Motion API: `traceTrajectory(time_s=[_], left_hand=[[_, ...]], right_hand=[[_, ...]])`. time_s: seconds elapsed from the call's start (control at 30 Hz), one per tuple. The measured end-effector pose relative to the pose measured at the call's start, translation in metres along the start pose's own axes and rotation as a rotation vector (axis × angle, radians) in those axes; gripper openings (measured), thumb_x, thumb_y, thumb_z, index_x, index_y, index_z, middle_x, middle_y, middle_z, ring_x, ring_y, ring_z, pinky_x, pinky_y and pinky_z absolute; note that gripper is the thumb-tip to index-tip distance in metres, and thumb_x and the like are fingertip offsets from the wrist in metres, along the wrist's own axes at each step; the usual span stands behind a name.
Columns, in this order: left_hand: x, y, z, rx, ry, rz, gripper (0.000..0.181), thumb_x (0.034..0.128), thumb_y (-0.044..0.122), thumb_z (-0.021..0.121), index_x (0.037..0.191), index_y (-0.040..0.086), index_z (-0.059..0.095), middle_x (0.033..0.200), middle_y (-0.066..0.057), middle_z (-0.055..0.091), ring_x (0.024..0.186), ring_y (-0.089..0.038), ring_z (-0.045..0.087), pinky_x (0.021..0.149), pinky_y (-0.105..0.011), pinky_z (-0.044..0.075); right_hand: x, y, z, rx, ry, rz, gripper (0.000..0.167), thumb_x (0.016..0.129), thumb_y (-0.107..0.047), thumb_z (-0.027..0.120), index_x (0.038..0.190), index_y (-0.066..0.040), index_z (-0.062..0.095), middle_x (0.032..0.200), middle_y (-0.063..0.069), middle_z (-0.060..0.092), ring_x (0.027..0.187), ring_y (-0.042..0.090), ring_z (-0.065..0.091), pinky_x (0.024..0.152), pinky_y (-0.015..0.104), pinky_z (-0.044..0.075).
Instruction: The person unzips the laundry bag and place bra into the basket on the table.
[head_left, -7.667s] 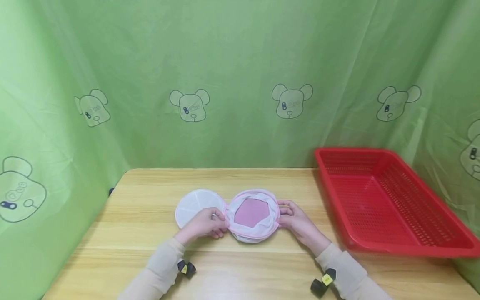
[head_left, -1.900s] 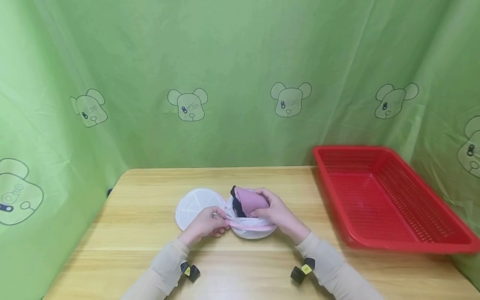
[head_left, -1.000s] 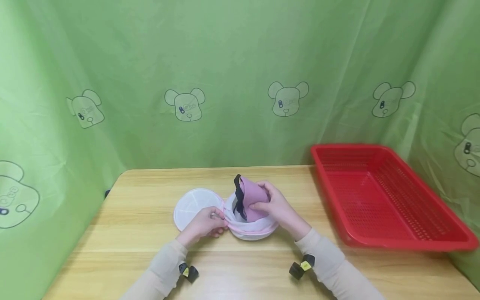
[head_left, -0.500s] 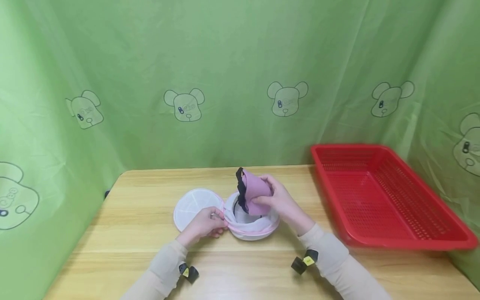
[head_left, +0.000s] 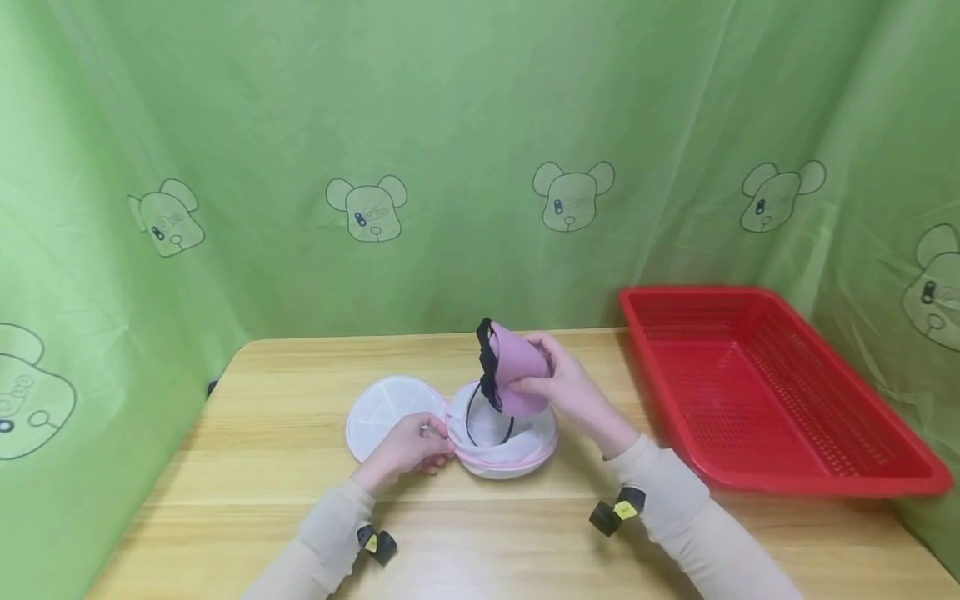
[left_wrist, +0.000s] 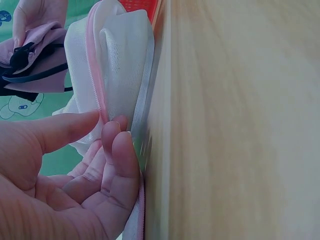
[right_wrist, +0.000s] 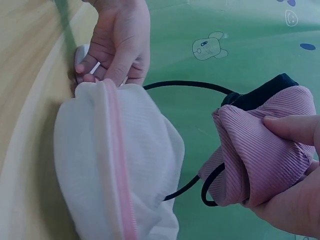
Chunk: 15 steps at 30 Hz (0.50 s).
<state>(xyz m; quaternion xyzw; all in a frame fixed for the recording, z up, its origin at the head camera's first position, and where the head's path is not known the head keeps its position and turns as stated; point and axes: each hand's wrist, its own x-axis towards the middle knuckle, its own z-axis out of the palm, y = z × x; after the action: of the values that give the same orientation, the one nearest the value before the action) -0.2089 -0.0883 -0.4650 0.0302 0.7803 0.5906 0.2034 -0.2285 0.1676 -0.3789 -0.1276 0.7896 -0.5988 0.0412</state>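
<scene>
A white mesh laundry bag (head_left: 510, 461) with a pink zip edge stands on the table, its round lid (head_left: 386, 411) folded open to the left. My left hand (head_left: 412, 446) pinches the zip edge near the hinge; in the left wrist view the thumb and fingertips meet there. Above the bag's mouth, my right hand (head_left: 566, 379) grips a folded pink ribbed cloth item (right_wrist: 265, 142) with black trim and thin black cords. The cloth's exact kind does not show. A black cord loop (head_left: 470, 417) hangs from it into the bag. The bag's front wall hides part of its inside.
A large red plastic basket (head_left: 806, 482) with perforated sides stands at the right of the wooden table (head_left: 465, 542). Green curtains (head_left: 465, 275) printed with bear heads enclose the back and both sides.
The pink cloth lay flat inside the bag at first. My right hand has taken hold of it and raised it above the mouth, drawing out the black cords. My left hand stays put.
</scene>
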Motion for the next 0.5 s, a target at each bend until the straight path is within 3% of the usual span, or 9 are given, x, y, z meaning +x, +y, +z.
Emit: traceTrajectory(time_s=[0.5], left_hand=[[0.0,0.001,0.0,-0.005,0.008,-0.011,0.028,0.0842,0.007,0.071,0.106,-0.002,0.055,0.083,-0.013,0.071,0.062,-0.014,0.061,0.057,-0.026,0.056]], right_hand=[[0.0,-0.021,-0.009,-0.023,0.005,-0.036,0.059,0.078,0.002,0.07,0.131,-0.007,0.044,0.135,0.019,0.051,0.125,0.037,0.049,0.107,0.056,0.041]])
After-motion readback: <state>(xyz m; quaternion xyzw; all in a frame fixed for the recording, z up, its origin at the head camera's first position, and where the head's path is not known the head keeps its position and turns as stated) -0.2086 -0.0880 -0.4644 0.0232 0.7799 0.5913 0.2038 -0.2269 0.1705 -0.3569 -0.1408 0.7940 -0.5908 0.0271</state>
